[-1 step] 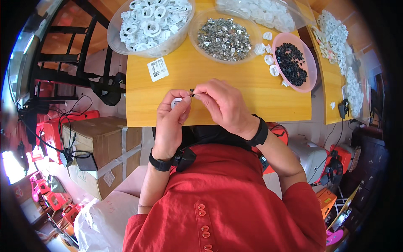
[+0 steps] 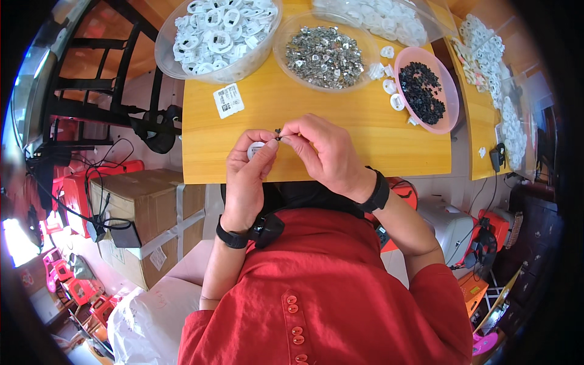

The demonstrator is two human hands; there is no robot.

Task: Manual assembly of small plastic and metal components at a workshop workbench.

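Observation:
Over the near part of the yellow table, my two hands meet at the fingertips. My left hand (image 2: 248, 161) is closed around a small round white plastic piece (image 2: 255, 149), partly covered by the fingers. My right hand (image 2: 325, 152) pinches a tiny black part (image 2: 278, 138) right at the left fingertips; its exact shape is too small to make out. Farther off, a pink bowl (image 2: 451, 97) holds many similar small black parts (image 2: 420, 91). A clear round tub (image 2: 371, 45) of small metal pieces (image 2: 325, 56) stands beside it.
A clear tub (image 2: 261, 67) of white ring-shaped pieces is at the back left. Loose white pieces (image 2: 396, 102) lie by the pink bowl, and a white printed label (image 2: 229, 100) lies left of my hands. A taped cardboard box (image 2: 155, 213) stands left of the table.

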